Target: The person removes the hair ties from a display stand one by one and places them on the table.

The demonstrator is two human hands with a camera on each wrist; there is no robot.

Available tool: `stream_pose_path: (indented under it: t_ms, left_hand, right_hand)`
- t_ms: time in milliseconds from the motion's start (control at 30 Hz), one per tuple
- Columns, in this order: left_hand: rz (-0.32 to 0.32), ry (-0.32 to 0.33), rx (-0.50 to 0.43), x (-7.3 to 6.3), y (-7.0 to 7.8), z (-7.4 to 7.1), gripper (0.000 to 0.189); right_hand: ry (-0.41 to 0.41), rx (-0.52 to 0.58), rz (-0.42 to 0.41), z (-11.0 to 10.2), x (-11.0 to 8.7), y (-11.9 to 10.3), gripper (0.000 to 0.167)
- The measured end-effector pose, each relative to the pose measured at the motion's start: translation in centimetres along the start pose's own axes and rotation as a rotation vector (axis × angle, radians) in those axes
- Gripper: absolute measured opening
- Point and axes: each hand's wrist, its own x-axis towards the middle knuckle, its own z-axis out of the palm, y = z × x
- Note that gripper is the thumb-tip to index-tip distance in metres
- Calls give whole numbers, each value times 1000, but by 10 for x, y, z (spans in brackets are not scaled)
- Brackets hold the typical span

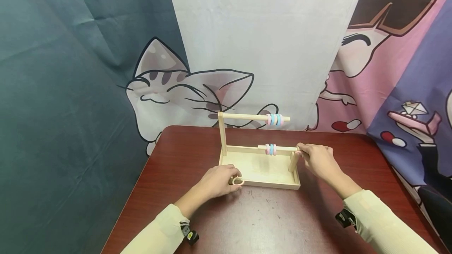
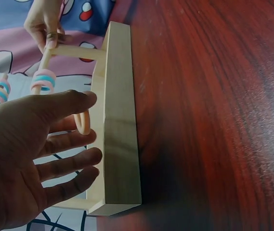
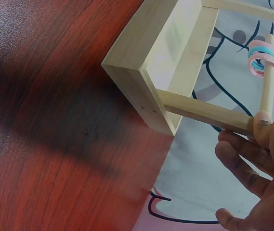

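Note:
A pale wooden rack (image 1: pixel 263 185) with a tray base and two posts stands on the table. Its taller left post bears an upper rod (image 1: pixel 243 116), with several pink, blue and cream rings (image 1: pixel 274 119) near the free end. On the lower rod (image 1: pixel 287 149) hang pink and blue rings (image 1: pixel 270 149). My left hand (image 1: pixel 220 181), at the tray's front left, pinches a cream ring (image 2: pixel 84 122) between thumb and index finger; the other fingers are spread. With thumb and index finger, my right hand (image 1: pixel 319 160) pinches the top of the short right post (image 3: pixel 209 114), where the lower rod joins.
The rack rests on a dark red wooden table (image 1: pixel 247 222). Behind the table hangs a curtain (image 1: pixel 268 42) printed with a cartoon cat and figures. A black wrist device (image 1: pixel 190 234) sits at the left sleeve, and another (image 1: pixel 346 218) at the right.

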Motion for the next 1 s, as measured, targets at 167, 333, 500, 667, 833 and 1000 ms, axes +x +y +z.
stream_pose_path:
  t_ms: [167, 333, 500, 667, 833, 1000]
  left_hand:
    - [4, -61, 4, -3, 2, 3, 22]
    - [4, -130, 17, -8, 4, 7, 21]
    - [29, -154, 47, -11, 5, 11, 19]
    - [64, -136, 85, -15, 5, 18, 19]
    - [81, -127, 106, -18, 6, 22, 22]
    - [83, -138, 116, -19, 7, 24, 24]
  right_hand:
    - [-5, -4, 1, -1, 0, -1, 25]
    - [-1, -6, -6, -1, 0, -2, 24]
    - [-5, -6, -3, -1, 0, -2, 26]
    - [-16, -7, 4, -2, 0, -2, 27]
    - [-15, -12, 3, -2, 0, -2, 25]
    - [-12, -14, -1, -2, 0, -2, 25]
